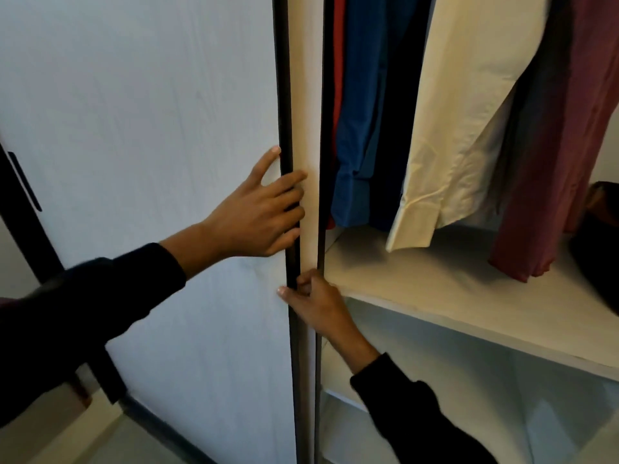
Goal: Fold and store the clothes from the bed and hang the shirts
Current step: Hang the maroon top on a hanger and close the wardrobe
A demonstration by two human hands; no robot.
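A white sliding wardrobe door (140,128) with a dark edge strip (284,95) fills the left. My left hand (264,209) lies on the door, its fingers curled round that dark edge. Lower down, my right hand (311,303) grips the same edge with thumb and fingers. Inside the open wardrobe hang several shirts: a blue one (365,112), a cream one (469,112), a maroon one (552,162) and a red one (338,78) at the far left.
A pale shelf (452,289) runs under the hanging shirts, with a lower compartment (502,396) beneath it. A dark object (603,249) sits at the shelf's right end. A second door with a dark handle (25,182) stands at the far left.
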